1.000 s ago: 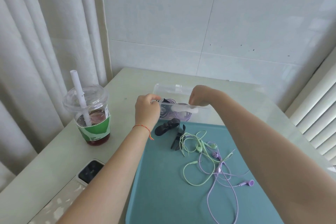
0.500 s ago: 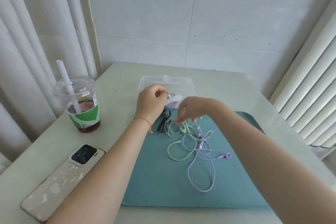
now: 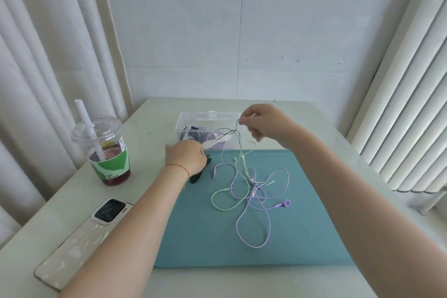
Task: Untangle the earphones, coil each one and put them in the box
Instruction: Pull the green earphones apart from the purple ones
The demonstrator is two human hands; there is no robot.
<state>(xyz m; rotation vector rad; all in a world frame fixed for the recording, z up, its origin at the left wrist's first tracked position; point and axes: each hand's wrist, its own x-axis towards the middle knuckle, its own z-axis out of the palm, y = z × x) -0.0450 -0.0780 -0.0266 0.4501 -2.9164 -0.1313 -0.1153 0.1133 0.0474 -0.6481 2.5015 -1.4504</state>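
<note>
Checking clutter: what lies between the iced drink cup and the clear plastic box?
Head view: only bare pale tabletop lies between the iced drink cup and the clear plastic box.

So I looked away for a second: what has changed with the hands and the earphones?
The right hand left the box, pinched a cord of the tangled earphones and lifted it above the mat. The left hand dropped from the box to the black item at the mat's edge. Cup and phone stayed put.

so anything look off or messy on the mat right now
Yes: the green earphones and purple earphones lie knotted together on the teal mat, and the right hand pinches a strand lifted above them. Nothing looks spilled or broken.
</note>
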